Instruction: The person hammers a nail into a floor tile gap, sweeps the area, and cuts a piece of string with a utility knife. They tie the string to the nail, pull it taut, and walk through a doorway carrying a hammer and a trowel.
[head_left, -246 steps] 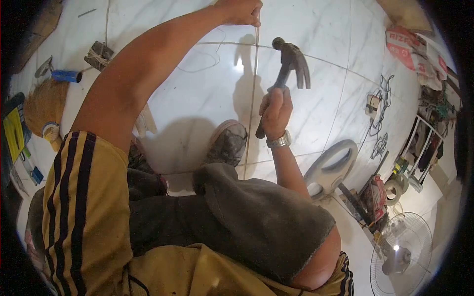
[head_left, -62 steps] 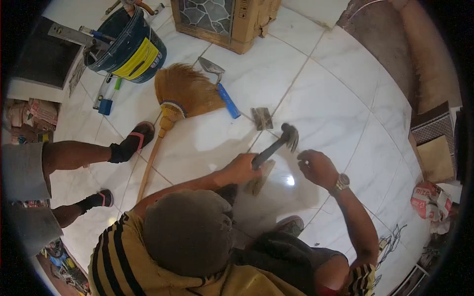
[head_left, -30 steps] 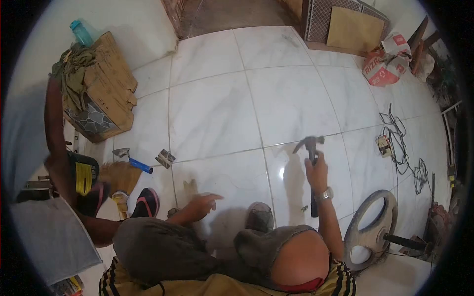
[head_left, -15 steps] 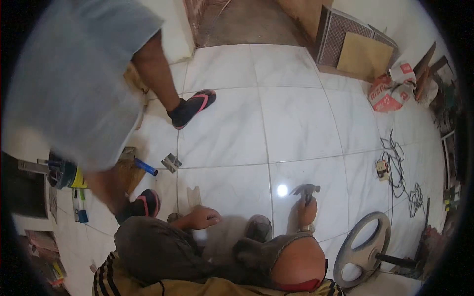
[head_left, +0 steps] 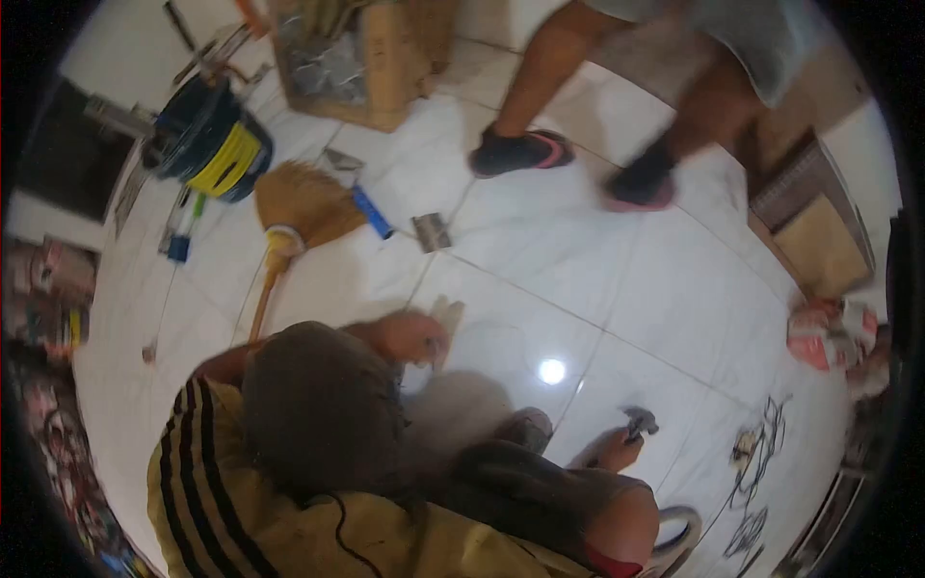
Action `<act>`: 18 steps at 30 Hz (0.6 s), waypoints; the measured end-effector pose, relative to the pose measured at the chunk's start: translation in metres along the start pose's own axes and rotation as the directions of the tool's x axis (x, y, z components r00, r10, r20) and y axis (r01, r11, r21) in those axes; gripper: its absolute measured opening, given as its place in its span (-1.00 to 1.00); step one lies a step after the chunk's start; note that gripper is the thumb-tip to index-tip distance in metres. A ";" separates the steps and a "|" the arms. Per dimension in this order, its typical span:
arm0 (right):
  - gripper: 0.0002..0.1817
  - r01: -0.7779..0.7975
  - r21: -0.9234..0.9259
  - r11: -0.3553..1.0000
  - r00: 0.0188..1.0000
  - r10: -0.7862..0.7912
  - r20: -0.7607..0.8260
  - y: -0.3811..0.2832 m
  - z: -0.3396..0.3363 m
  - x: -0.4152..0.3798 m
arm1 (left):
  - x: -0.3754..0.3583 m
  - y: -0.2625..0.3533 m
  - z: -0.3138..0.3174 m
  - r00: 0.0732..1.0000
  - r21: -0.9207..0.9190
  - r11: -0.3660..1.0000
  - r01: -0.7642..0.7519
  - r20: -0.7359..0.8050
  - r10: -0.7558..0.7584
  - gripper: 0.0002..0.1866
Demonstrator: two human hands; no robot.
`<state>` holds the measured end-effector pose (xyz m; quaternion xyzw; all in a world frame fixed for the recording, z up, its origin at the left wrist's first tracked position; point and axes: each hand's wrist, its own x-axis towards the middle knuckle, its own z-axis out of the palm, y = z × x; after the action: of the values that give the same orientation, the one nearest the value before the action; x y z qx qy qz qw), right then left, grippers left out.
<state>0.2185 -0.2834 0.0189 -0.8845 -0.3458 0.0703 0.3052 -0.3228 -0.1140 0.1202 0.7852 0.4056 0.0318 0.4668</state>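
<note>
My right hand [head_left: 617,450] is closed round the handle of a claw hammer [head_left: 640,421], whose metal head points up off the end of my fist. My left hand [head_left: 414,337] is over the tiles in front of my knee, its fingers curled and slightly blurred. What those fingers hold, if anything, does not show. Right beside them a pale, flat strip [head_left: 446,323] lies on the floor, partly covered by the hand. A small grey metal piece [head_left: 431,232] and a blue-handled tool [head_left: 372,212] lie farther out.
A broom [head_left: 303,207] lies near a dark bucket [head_left: 217,144] of tools. Behind it stands a cardboard box [head_left: 385,72]. Another person's feet [head_left: 520,156] are on the tiles ahead. Tangled cable [head_left: 761,453], a paper bag [head_left: 831,332] and a grey ring-shaped object [head_left: 679,530] are at right.
The view has swung left, bringing the broom, bucket and box into sight. The other person has stepped away to the right. The hammer stays in my right hand.
</note>
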 end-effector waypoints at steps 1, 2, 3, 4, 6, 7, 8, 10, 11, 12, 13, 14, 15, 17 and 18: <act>-0.60 0.025 -0.031 0.999 0.998 -0.027 -0.052 0.001 0.003 0.001 | 0.000 -0.019 -0.016 0.996 0.103 0.994 0.040 -0.088 -0.031 -0.73; -0.59 0.030 -0.043 0.999 0.998 -0.032 -0.052 0.004 0.005 0.003 | 0.006 -0.046 -0.034 0.980 0.206 0.974 0.097 -0.193 -0.056 -0.72; -0.58 0.030 -0.061 0.998 0.998 -0.033 -0.057 0.006 0.004 0.003 | 0.012 -0.069 -0.053 0.955 0.300 0.941 0.156 -0.290 -0.066 -0.71; -0.58 0.028 -0.079 0.997 0.997 -0.033 -0.066 0.009 0.003 0.003 | 0.011 -0.072 -0.082 0.926 0.313 0.926 0.213 -0.366 -0.089 -0.70; -0.57 0.038 -0.080 0.996 0.999 -0.041 -0.036 0.016 -0.002 0.004 | 0.010 -0.074 -0.122 0.900 0.357 0.892 0.276 -0.422 -0.110 -0.67; -0.56 0.041 -0.080 0.996 0.999 -0.043 -0.019 0.012 0.000 0.005 | 0.011 -0.078 -0.133 0.907 0.396 0.873 0.284 -0.405 -0.111 -0.66; -0.55 0.014 -0.061 0.998 1.000 -0.014 -0.004 0.009 0.003 0.005 | 0.011 -0.081 -0.141 0.916 0.434 0.853 0.289 -0.385 -0.113 -0.65; -0.54 -0.049 -0.032 0.998 0.999 0.049 0.017 0.002 0.003 0.004 | 0.011 -0.105 -0.147 0.922 0.436 0.856 0.278 -0.371 -0.110 -0.63; -0.53 -0.084 -0.024 0.996 0.996 0.085 0.020 0.002 -0.001 0.005 | 0.013 -0.120 -0.147 0.928 0.436 0.860 0.263 -0.359 -0.102 -0.62; -0.53 -0.073 -0.060 0.996 0.997 0.071 -0.033 0.008 0.003 0.005 | 0.016 -0.135 -0.151 0.918 0.461 0.837 0.294 -0.381 -0.112 -0.63; -0.53 -0.067 -0.100 0.993 0.995 0.058 -0.086 0.020 0.009 0.005 | 0.019 -0.151 -0.156 0.909 0.485 0.814 0.320 -0.400 -0.119 -0.64; -0.54 0.022 -0.146 0.989 0.997 -0.033 -0.070 0.028 0.007 0.006 | 0.022 -0.171 -0.164 0.888 0.522 0.749 0.408 -0.417 -0.193 -0.62; -0.50 0.028 -0.215 0.976 0.996 -0.045 -0.074 0.027 0.007 0.006 | 0.028 -0.184 -0.166 0.858 0.553 0.674 0.490 -0.442 -0.262 -0.60; -0.46 0.049 -0.157 0.986 0.997 -0.058 -0.052 0.029 0.007 0.008 | 0.021 -0.133 -0.179 0.807 0.513 0.647 0.564 -0.508 -0.301 -0.49; -0.45 0.059 -0.155 0.986 0.997 -0.066 -0.036 0.024 0.003 0.006 | 0.028 -0.127 -0.168 0.821 0.472 0.723 0.504 -0.523 -0.231 -0.42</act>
<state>0.2361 -0.2917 0.0028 -0.8953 -0.3715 0.0157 0.2454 -0.4533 0.0535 0.1088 0.7638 0.6382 -0.0204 0.0942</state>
